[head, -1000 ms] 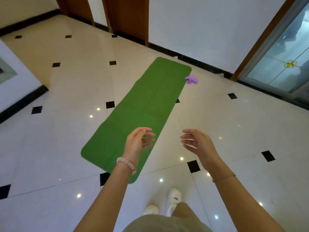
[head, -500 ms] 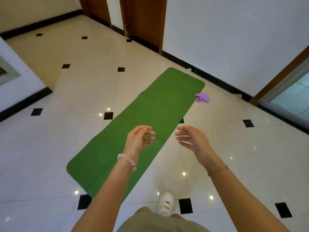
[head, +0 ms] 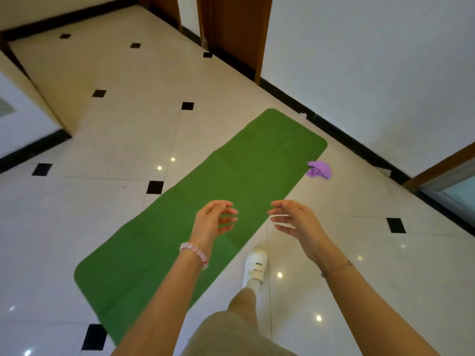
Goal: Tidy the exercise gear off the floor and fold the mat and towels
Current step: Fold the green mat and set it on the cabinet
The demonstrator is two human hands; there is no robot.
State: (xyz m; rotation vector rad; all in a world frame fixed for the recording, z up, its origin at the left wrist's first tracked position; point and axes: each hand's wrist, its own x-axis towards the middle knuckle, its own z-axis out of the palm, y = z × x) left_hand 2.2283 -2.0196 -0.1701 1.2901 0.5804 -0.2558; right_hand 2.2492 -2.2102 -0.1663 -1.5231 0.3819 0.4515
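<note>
A green exercise mat (head: 218,191) lies unrolled and flat on the tiled floor, running from lower left to upper right. A small crumpled purple item (head: 320,170) sits on the floor just off the mat's far right edge. My left hand (head: 214,220) hovers above the mat's middle, empty, with its fingers curled and apart. My right hand (head: 295,219) is held out beside it above the mat's right edge, empty too, fingers spread. Neither hand touches anything.
My white shoe (head: 255,268) stands on the tiles beside the mat's right edge. A white wall with black skirting (head: 347,134) runs behind the mat. A wooden door frame (head: 236,32) is at the back, a glass door (head: 460,191) at the far right.
I have stepped forward along the mat's right side, so mat and purple item sit nearer and lower in view. Both hands stay raised, empty, and slightly closer together.
</note>
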